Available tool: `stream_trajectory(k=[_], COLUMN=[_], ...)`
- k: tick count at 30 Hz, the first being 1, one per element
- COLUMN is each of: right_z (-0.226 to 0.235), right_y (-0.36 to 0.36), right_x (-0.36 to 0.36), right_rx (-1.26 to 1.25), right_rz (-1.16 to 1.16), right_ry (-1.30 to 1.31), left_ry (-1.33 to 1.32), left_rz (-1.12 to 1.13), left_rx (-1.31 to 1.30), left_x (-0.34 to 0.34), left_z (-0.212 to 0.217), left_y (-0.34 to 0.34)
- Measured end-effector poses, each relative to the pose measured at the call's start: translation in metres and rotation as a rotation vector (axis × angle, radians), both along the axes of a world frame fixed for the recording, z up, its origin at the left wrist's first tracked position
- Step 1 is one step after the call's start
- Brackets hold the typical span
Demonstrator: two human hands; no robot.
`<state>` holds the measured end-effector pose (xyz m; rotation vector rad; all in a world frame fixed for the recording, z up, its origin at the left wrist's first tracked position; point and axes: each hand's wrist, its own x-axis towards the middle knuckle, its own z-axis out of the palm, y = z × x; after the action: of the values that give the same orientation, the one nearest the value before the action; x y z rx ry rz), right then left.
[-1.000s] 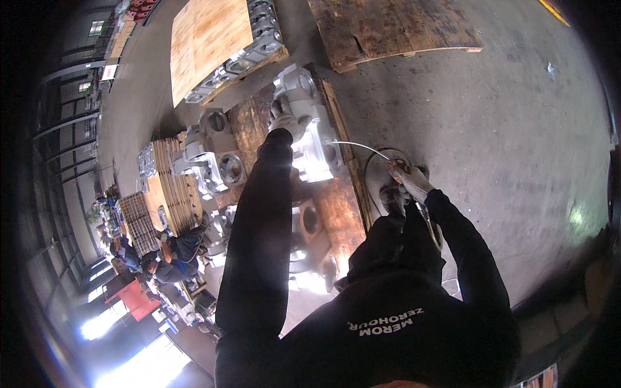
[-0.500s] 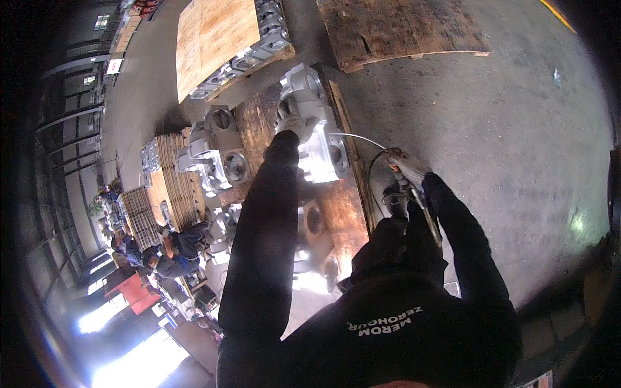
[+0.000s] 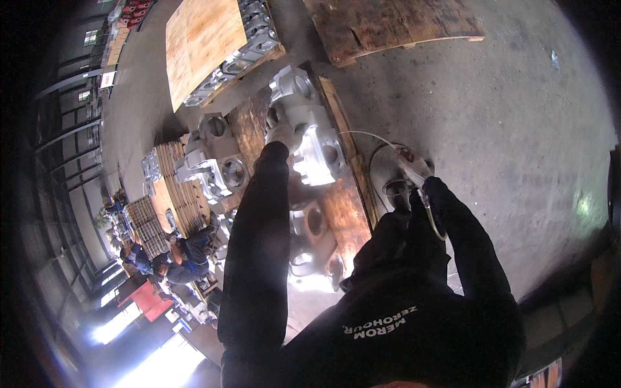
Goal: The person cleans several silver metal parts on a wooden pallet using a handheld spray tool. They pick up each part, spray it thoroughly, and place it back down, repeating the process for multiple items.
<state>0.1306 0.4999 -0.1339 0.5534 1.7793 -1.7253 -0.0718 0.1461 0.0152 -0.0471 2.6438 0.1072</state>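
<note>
A large silver-grey metal casting with round bores lies on a wooden pallet before me. My left hand, in a pale glove, grips the casting's left edge; its fingertips are partly hidden. My right hand, also gloved, is closed around an air blow gun right of the pallet. From the gun a thin curved tube reaches left to the casting's right side. A pale hose hangs below my right hand.
More castings stand left of my left arm and nearer my body. Farther off are a plywood-topped stack of castings and a worn wooden pallet. Co-workers are at the left beside stacked boards. Concrete floor extends right.
My right hand has shifted slightly right with the blow gun, and the tube's tip now sits nearer the casting's right-hand bore. My left hand has slid a little toward the casting's left edge.
</note>
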Motion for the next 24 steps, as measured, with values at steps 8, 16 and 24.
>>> stream_trajectory(k=[8,16,24], right_z=[-0.094,-0.048,-0.024], right_y=[-0.029,-0.008,-0.004], right_x=[0.001,-0.017,-0.027], right_rx=[-0.018,-0.109,-0.026], right_rz=[0.129,-0.019,0.007], right_ry=[-0.183,-0.220,-0.390], left_ry=[0.109,-0.046,0.036], left_rz=[-0.050,0.069,-0.022], left_rx=[0.030,0.077,0.009], left_x=[-0.003,0.001,0.009], left_z=[-0.011,0.021,0.012], left_y=[0.004,0.021,0.007])
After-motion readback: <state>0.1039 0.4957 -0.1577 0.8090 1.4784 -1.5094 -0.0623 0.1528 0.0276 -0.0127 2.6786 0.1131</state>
